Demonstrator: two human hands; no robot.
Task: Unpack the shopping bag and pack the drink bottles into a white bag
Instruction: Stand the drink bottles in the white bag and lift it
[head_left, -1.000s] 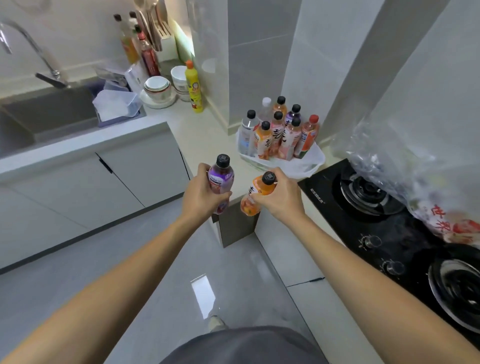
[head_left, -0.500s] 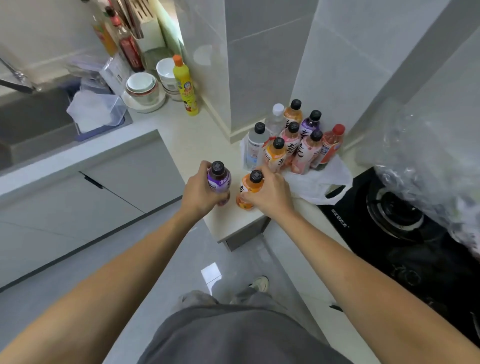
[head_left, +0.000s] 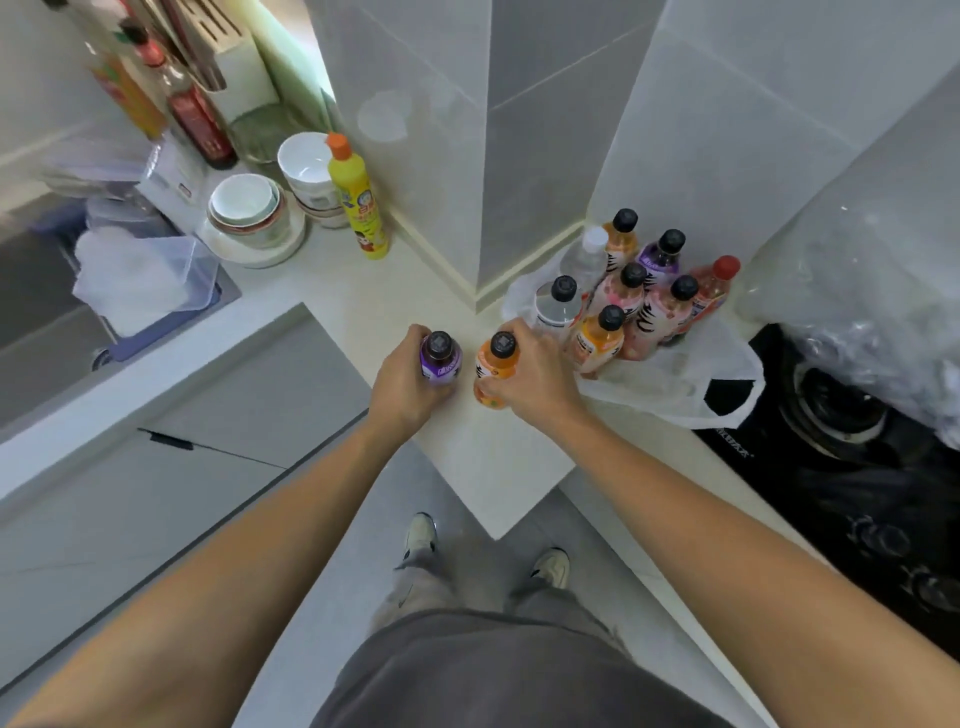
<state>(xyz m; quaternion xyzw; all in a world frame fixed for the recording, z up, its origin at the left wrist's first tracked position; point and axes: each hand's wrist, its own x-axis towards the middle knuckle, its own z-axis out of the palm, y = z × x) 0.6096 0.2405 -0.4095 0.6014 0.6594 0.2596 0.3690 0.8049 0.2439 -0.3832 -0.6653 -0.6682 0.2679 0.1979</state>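
A purple drink bottle (head_left: 440, 360) with a black cap is held upright in the grip of the left hand (head_left: 402, 387), the fingers curled round its body; an orange drink bottle (head_left: 496, 370), also black-capped, is held upright in the grip of the right hand (head_left: 535, 376), fingers wrapped round it; both bottles are seen over the pale tabletop (head_left: 483, 462), just beside each other and close to the corner pillar; whether their bases touch the tabletop cannot be told. White lettering is seen on the purple label, but it is too blurred to be read. A cluster of drink bottles (head_left: 631, 296) is stood on a flattened white bag (head_left: 675, 384) just right of the right hand; bold black characters are printed on the pink labels, illegible here. A yellow dish-soap bottle (head_left: 357, 200) with an orange cap and a cartoon figure is stood by stacked bowls (head_left: 247, 210); pale lettering is printed on the black hob (head_left: 841, 493), unreadable; a clear plastic shopping bag (head_left: 862, 312) is slumped over it.
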